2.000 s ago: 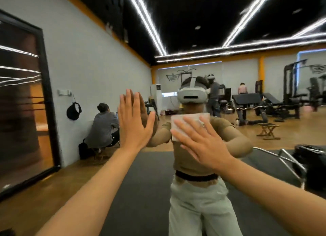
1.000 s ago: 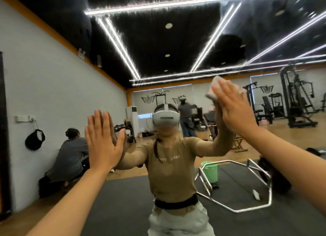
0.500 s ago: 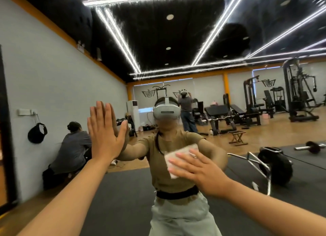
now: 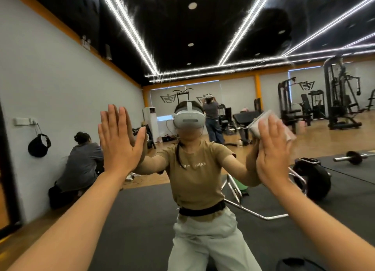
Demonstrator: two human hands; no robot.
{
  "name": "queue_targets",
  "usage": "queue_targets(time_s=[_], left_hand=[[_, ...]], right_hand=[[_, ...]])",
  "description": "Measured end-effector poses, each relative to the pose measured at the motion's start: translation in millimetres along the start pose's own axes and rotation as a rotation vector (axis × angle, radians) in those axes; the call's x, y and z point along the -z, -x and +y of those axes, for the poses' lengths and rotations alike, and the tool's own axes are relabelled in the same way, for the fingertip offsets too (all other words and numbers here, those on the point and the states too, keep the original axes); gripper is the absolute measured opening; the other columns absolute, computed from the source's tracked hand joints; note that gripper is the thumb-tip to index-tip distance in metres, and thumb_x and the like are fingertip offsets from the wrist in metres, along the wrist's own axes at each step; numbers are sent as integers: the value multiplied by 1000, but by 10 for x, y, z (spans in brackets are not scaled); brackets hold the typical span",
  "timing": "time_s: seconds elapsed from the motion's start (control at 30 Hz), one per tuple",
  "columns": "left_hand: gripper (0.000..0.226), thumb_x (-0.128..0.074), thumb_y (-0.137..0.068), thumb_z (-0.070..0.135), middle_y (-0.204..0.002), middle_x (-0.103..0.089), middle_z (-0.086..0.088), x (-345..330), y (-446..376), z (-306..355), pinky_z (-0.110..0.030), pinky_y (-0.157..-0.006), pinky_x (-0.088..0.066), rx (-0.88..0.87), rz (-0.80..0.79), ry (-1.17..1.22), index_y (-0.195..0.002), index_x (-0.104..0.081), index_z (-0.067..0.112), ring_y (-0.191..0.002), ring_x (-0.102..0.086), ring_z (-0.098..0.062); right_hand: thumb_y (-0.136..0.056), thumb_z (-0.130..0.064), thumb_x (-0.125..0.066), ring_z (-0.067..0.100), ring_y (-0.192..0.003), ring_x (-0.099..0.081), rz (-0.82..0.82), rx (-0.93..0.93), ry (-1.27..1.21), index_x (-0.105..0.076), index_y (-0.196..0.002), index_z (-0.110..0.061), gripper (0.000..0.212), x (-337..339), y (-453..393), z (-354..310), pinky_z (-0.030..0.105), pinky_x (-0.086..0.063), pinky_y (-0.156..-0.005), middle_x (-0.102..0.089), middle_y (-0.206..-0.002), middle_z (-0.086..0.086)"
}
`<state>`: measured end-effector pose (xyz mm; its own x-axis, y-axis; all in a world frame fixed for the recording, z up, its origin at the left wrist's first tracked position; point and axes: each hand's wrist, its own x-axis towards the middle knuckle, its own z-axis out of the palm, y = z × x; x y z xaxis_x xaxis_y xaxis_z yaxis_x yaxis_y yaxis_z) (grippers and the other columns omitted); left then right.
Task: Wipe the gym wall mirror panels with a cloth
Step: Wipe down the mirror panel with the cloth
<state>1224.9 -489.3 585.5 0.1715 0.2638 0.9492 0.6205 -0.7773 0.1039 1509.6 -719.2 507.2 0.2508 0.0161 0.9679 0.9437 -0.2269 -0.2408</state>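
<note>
Cloth (image 4: 269, 123) higher on mirror (image 4: 60, 72) than before

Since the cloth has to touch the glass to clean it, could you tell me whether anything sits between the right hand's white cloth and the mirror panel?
Nothing visible does. The right hand, fingers straight, presses the folded white cloth flat against the wall mirror panel. The left hand rests bare and open on the glass, well to the cloth's left.
</note>
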Motion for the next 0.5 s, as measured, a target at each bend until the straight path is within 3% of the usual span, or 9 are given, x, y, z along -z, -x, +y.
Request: queue_targets(time_s=[0.13, 0.2, 0.27, 0.33, 0.4, 0.5], left_hand=[[80, -19, -97, 65, -166, 13, -4, -15, 3, -2, -32, -120, 18, -3, 27, -14, -156, 15, 23, -151, 16, -21], [80, -20, -97, 64, -166, 12, -5, -16, -4, -2, -32, -120, 17, -7, 27, -10, -157, 11, 20, -152, 15, -21], [80, -20, -97, 64, -166, 11, -5, -17, -4, -1, -32, -120, 17, -10, 32, -9, -158, 8, 19, -152, 14, -22], [80, -21, -98, 64, -166, 11, -5, -22, 0, -2, -33, -120, 17, -9, 42, -11, -158, 7, 19, -152, 14, -23], [80, -20, -98, 64, -166, 11, -6, -28, 3, -1, -33, -120, 17, -7, 46, -10, -158, 6, 19, -152, 14, -22], [81, -20, -96, 65, -166, 9, -6, -23, 0, -3, -32, -120, 17, -2, 46, 16, -159, 2, 19, -152, 13, -22]], right_hand=[[-89, -8, -38, 22, -153, -9, -205, 323, 84, -22, -156, -27, 72, -123, 1008, -23, 41, -12, -116, -11, -166, -5], [-81, -7, -40, 22, -152, -14, -342, 546, 166, -20, -157, -28, 81, -54, 1381, 142, 42, -14, -118, -17, -165, -4], [-83, -10, -41, 20, -151, -18, -446, 753, 243, -23, -157, -26, 78, 78, 1415, 337, 44, -17, -119, -22, -163, -3], [-85, -14, -43, 19, -151, -18, -494, 886, 279, -27, -156, -25, 73, 181, 1163, 453, 42, -10, -123, -22, -163, -4], [-83, -12, -47, 18, -151, -16, -420, 831, 268, -29, -154, -25, 75, 228, 758, 444, 43, -12, -121, -21, -163, -1], [-90, -7, -41, 19, -150, -18, -169, 395, 103, -33, -152, -23, 65, 235, 96, 260, 48, -23, -114, -26, -161, 4]])
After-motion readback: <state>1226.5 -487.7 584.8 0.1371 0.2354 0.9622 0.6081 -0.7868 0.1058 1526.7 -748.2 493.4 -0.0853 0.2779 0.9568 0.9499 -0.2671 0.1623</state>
